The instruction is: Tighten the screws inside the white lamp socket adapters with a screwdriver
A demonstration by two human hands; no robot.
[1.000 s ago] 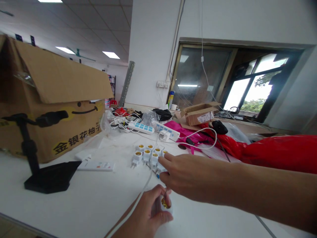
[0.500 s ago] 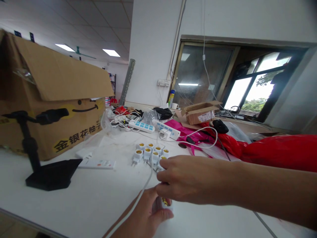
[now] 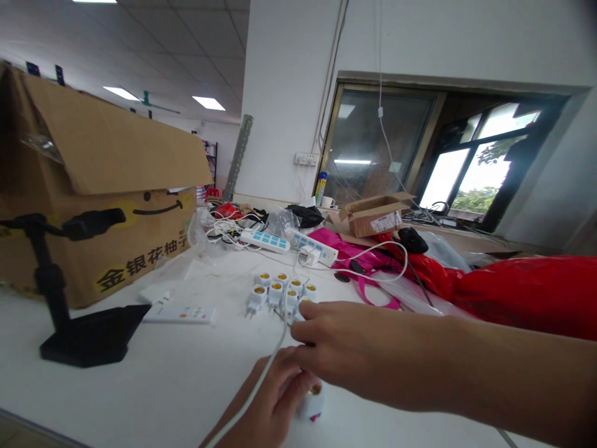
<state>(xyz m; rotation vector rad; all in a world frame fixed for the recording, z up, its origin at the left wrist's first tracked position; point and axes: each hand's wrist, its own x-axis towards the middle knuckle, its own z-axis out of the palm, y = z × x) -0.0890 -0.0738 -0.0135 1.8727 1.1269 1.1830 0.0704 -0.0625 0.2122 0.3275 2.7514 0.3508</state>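
My left hand [image 3: 265,398] is at the bottom of the view, shut around a white lamp socket adapter [image 3: 312,403] with a brass inside. A white cable [image 3: 273,354] runs across that hand and up the table. My right hand [image 3: 340,348] reaches in from the right, fingers curled, just above the left hand. Its fingertips are beside a cluster of several white plug-in socket adapters [image 3: 277,295] with brass centres. Whatever those fingers may hold is hidden.
A large cardboard box [image 3: 93,186] and a black stand [image 3: 84,339] occupy the left of the white table [image 3: 140,379]. Power strips [image 3: 265,242], tangled cables, a small carton [image 3: 373,218], and pink [image 3: 336,242] and red bags [image 3: 527,295] lie behind and to the right.
My right hand has moved down and slightly left, closer to the left hand. The socket in my left hand has shifted, with less of its brass opening showing.
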